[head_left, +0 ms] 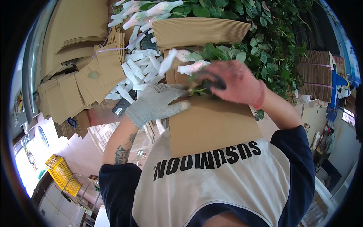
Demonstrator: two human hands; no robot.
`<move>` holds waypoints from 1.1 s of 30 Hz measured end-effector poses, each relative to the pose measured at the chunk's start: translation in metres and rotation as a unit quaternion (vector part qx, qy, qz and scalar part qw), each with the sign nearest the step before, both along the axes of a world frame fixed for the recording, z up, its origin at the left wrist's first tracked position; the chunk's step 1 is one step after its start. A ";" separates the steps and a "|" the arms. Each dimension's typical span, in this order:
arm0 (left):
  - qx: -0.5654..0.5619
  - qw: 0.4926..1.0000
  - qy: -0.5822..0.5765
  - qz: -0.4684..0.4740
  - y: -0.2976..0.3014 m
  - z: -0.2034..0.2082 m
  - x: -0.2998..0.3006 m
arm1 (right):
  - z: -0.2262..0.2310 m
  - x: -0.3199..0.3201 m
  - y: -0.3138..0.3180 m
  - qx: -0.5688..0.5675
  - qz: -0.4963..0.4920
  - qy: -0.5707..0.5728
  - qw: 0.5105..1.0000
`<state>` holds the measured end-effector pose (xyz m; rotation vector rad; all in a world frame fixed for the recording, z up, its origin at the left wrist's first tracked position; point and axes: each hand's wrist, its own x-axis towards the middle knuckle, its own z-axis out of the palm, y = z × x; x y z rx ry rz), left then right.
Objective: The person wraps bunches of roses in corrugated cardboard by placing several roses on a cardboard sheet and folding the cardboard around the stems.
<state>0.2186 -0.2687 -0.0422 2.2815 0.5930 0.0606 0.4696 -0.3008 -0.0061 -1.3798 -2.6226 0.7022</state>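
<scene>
My left hand (157,103), in a grey knit glove, lies with fingers stretched and thumb apart at the upper edge of a brown cardboard sheet (215,126). Its fingertips touch or nearly touch some green stems (197,90). From the other side, my right hand (236,83), in a reddish glove with dark fingertips, curls round these leafy stems; its fingers are slightly blurred. Just beyond both hands are flower buds (193,67) in white foam net sleeves. The cardboard sheet slopes down against my chest, and the stems' lower ends are hidden.
Loose white foam sleeves (141,68) are heaped at the left, beside flat cardboard pieces (96,77). Ahead stands a stack of corrugated sheets (200,33). Leafy flower stems (261,49) spread over the far right. Bundled cardboard (315,75) stands at right; a yellow crate (62,174) is lower left.
</scene>
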 end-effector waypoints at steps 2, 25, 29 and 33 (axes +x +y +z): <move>-0.018 1.000 0.009 0.005 -0.001 0.000 -0.002 | 0.004 0.001 0.006 0.091 -0.116 -0.042 0.988; -0.030 0.999 0.039 -0.003 -0.002 -0.001 0.002 | -0.045 0.002 -0.009 0.147 -0.005 -0.029 0.989; 0.009 1.000 0.003 -0.002 -0.003 -0.003 0.000 | -0.029 -0.013 0.007 0.061 -0.030 0.000 0.998; -0.022 0.999 0.035 -0.020 0.000 -0.004 0.001 | -0.048 -0.014 0.010 -0.010 -0.007 0.054 0.998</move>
